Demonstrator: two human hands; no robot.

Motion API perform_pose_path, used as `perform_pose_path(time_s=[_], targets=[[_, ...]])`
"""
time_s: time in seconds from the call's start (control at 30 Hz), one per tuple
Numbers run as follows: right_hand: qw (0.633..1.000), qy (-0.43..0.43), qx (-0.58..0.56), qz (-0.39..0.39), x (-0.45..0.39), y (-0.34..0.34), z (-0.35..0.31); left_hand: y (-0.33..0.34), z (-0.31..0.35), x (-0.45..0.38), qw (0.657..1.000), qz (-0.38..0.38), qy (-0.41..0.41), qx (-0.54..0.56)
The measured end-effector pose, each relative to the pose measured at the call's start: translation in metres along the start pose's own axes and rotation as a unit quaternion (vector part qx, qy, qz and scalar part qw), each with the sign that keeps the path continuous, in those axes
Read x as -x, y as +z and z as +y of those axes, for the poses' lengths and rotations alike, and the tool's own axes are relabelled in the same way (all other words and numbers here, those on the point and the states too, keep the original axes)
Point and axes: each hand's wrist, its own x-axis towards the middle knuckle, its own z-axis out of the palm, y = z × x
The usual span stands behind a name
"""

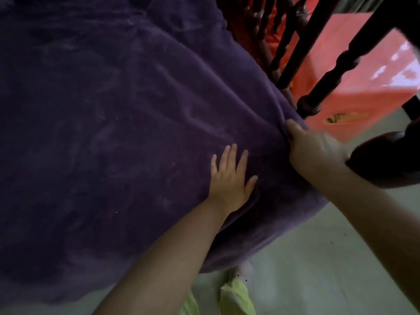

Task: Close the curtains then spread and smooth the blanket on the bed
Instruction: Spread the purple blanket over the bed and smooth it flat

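Note:
A dark purple plush blanket [113, 133] covers the bed and hangs over its near edge and corner. My left hand [229, 178] lies flat on the blanket near the corner, fingers spread, palm down. My right hand [311, 148] is at the bed's corner beside the wooden post, its fingers closed on a fold of the blanket's edge. A few soft creases run from that corner toward the middle of the bed. No curtains are in view.
A dark turned-wood bed frame [327, 73] with spindles and a corner post stands at the right. Behind it lies red fabric [363, 64]. Pale floor [318, 258] lies below the bed. Yellow-green trouser legs [236, 298] show at the bottom.

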Motion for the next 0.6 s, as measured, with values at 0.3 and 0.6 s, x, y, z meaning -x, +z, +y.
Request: perform_pose_path(time_s=[0.3,0.6], targets=[[0.946,0.062,0.264,-0.18,-0.009,0.099,-0.013,0.023,-0.046,0.01,0.976,-0.21,0.052,-0.002],[0.967,0.057,0.218,-0.115,-0.038,0.079,-0.099,-0.055,-0.166,0.01,0.991,-0.074,-0.088,-0.065]])
